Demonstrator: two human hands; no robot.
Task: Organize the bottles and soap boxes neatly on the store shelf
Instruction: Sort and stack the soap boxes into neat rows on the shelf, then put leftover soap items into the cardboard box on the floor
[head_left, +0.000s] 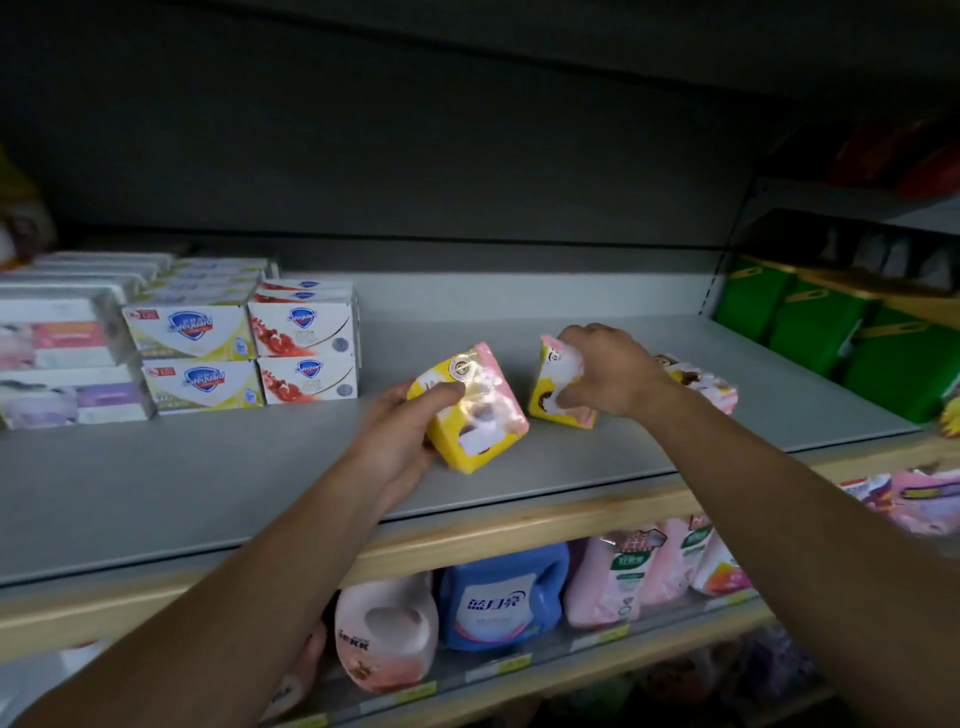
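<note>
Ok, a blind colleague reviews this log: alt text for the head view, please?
A person's left hand and right hand each grip a yellow-and-pink soap pack on a grey shelf. A third pack lies behind the right wrist; stacked soap boxes stand at left, bottles below.

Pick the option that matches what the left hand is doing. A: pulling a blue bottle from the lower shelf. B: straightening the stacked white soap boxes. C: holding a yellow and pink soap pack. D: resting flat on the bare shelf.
C: the left hand has its fingers wrapped around a yellow and pink soap pack, tilted just above the grey shelf, while the right hand grips a second pack further right.
</note>
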